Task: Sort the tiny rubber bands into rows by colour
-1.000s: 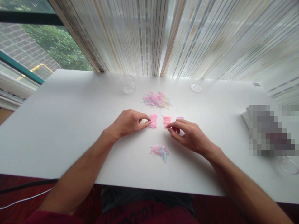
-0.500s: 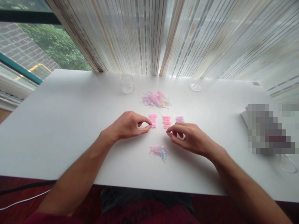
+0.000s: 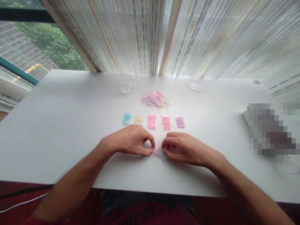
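On the worktop, the left hand is at the left edge of the small pile of strands, thumb and forefinger curled almost together. The pile lies between both hands, slanting nearer the person rightward. The right hand, equally close, curls at its right edge; whether either pinches strands cannot be told.

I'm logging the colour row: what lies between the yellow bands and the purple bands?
In the head view, pink bands, then coral-pink bands, lie between the yellow bands and the purple bands.
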### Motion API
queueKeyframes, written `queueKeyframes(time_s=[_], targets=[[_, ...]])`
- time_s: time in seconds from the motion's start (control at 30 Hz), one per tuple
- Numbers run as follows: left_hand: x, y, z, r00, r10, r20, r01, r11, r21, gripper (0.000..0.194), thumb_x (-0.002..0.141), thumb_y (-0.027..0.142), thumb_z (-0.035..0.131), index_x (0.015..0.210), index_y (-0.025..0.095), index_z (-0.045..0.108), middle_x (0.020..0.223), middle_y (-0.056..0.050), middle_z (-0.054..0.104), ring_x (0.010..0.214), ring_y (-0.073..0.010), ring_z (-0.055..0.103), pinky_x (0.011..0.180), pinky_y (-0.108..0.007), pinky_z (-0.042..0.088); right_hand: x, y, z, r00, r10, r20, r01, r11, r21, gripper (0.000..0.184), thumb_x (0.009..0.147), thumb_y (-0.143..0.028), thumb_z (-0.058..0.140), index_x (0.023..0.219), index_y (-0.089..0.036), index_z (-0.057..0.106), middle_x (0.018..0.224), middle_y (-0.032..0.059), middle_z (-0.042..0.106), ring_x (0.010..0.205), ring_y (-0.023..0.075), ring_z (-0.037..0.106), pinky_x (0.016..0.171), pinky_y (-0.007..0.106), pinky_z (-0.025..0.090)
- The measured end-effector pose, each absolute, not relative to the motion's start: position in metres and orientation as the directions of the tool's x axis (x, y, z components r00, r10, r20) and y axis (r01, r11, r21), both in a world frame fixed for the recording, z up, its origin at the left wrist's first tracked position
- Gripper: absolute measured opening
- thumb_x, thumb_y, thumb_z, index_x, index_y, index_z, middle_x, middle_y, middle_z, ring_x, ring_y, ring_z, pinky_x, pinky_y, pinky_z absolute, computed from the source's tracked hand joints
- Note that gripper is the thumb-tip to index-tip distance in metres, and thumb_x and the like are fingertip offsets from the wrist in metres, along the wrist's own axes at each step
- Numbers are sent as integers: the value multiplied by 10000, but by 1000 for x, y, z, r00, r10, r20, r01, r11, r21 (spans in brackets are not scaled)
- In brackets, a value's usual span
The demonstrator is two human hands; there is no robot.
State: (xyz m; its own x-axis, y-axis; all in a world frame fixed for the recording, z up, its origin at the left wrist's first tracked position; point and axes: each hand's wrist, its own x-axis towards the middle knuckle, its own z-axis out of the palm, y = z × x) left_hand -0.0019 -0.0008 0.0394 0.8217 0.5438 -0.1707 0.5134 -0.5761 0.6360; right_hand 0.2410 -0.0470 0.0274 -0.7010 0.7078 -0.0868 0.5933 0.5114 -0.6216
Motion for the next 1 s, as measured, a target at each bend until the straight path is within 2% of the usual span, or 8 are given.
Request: queueKeyframes(time_s=[0.13,0.33,0.57,0.73,1.0], targets=[[-1,0,37,832,530,-161,492,-573,655,123,771,223,724,830,265,823,532,60,521,487,-81,463,509,-197,322,239,-47,26,-702,707,-86,593,513,-621,100,878,-110,624,869,-188,686,778,3,612,667,136,550,614,245,413],[1,1,38,835,529,-152,482,-571,665,109,790,265,721,840,246,816,531,59,493,481,-80,442,500,-195,313,239,-45,26,-692,720,-60,590,515,-622,91,860,-111,641,828,-185,682,744,-5,605,628,125,524,587,239,393],[6,1,30,817,572,-65,479,-613,628,207,817,301,734,999,225,798,540,69,481,491,-79,435,520,-202,306,244,-43,27,-650,760,11,583,508,-634,84,860,-109,638,864,-183,679,792,8,663,658,131,563,605,234,408],[10,-1,29,829,554,-82,480,-627,614,180,828,215,691,961,246,809,540,63,511,490,-80,444,527,-201,310,247,-43,28,-659,749,-70,613,481,-627,44,868,-147,648,869,-185,669,808,6,651,681,138,564,624,246,414],[12,-2,29,828,548,-119,492,-607,624,172,823,239,706,968,254,798,568,59,523,527,-84,462,537,-193,317,243,-42,26,-653,749,-112,643,471,-603,124,840,-95,620,750,-180,610,733,-14,578,626,116,482,587,241,352]])
